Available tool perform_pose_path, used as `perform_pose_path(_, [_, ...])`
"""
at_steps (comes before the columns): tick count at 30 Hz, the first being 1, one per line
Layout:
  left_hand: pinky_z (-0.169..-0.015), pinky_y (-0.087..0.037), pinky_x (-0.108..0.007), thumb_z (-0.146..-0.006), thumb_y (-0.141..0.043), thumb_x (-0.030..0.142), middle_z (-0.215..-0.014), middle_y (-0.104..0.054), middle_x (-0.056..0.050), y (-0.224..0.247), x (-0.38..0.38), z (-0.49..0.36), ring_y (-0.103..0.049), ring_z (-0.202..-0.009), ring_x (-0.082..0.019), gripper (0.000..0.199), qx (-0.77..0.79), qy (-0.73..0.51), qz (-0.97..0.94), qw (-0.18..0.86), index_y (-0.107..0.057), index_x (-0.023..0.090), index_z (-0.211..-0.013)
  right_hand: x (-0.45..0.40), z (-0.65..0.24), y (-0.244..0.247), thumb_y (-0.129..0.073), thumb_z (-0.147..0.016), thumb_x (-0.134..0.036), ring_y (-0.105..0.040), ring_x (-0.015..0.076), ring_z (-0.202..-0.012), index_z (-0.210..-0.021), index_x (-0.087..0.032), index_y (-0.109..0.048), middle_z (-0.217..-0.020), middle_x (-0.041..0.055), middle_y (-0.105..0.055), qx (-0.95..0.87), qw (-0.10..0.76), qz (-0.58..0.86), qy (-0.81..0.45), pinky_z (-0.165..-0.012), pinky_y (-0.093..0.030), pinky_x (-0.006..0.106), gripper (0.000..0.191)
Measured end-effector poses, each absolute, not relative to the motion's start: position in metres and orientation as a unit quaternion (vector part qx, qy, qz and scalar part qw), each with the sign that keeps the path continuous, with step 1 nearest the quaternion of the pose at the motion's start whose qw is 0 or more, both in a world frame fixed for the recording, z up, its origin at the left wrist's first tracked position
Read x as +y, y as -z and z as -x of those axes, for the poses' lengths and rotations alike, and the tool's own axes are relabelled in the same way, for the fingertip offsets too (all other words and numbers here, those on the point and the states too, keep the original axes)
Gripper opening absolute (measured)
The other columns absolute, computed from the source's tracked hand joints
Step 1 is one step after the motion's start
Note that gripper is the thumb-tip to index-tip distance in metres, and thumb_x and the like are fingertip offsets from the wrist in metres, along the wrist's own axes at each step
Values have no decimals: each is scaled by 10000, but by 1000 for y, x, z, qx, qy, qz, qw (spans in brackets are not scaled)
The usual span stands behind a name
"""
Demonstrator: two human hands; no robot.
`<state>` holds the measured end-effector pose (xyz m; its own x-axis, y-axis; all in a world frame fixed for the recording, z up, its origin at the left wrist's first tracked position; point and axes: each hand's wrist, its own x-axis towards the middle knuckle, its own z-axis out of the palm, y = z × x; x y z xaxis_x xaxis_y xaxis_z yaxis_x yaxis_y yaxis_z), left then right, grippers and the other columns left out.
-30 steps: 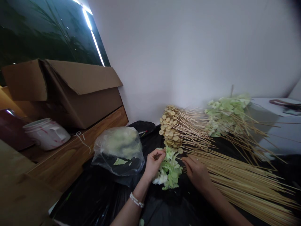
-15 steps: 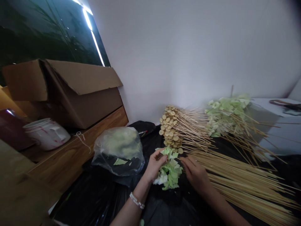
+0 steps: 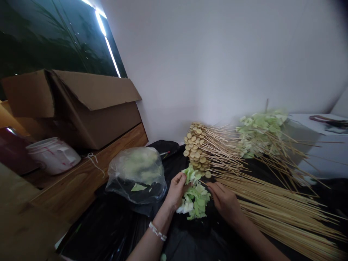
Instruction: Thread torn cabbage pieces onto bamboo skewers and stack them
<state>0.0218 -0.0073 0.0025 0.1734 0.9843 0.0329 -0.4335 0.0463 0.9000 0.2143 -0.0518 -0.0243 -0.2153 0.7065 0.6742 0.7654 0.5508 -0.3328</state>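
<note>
Left hand (image 3: 176, 190) pinches a soft, light, easily torn cabbage leaf (image 3: 189, 174) just above the leaf pile (image 3: 195, 203), probably best held mid-piece; right hand (image 3: 224, 203) keeps a narrow grip on a thin, stiff bamboo skewer (image 3: 203, 182) by its shaft.

Left hand (image 3: 176, 190) pinches cabbage leaf (image 3: 189, 174), right hand (image 3: 224, 202) holds bamboo skewer (image 3: 203, 183).

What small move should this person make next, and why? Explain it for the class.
Probably push the bamboo skewer held in the right hand into the cabbage leaf pinched by the left hand: the skewer's tip points at that leaf, and leaf-loaded skewers lie nearby.
</note>
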Motion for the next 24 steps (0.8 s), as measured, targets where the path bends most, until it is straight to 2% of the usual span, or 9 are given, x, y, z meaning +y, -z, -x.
perform_pose_path(3, [-772,-508,-289,-739,-735,432,-874,-686,-46,-2,-7,-23,-616,-780,-152,341,351,-551,-459,602,-694,146,-919,-51,-215,28,-363,-956,-146,-637,163,-804,-1107,-178,-609,-887,69,-646,-783,408,469,36,-769,-508,277,291])
perform_pose_path(9, [-792,-484,-295,-754,-738,366,-870,-680,-54,1,-6,-22,-611,-783,-155,319,325,-538,-474,617,-697,137,-973,-51,-215,28,-377,-941,-125,-634,171,-826,-1113,-171,-596,-899,72,-643,-785,419,454,42,-753,-509,281,283])
perform_pose_path(15, [-763,-475,-295,-728,-758,379,-784,-668,-42,1,-7,-20,-606,-749,-160,320,341,-525,-481,614,-709,123,-915,-53,-212,23,-365,-956,-148,-641,158,-787,-1016,-185,-604,-877,58,-656,-784,424,453,6,-706,-506,268,250])
perform_pose_path(24, [-704,-466,-268,-688,-787,380,-796,-687,-47,1,-7,-21,-604,-696,-146,356,340,-518,-484,618,-717,132,-934,-53,-212,21,-375,-940,-150,-641,164,-781,-996,-204,-611,-867,53,-666,-779,445,441,-6,-686,-503,265,248])
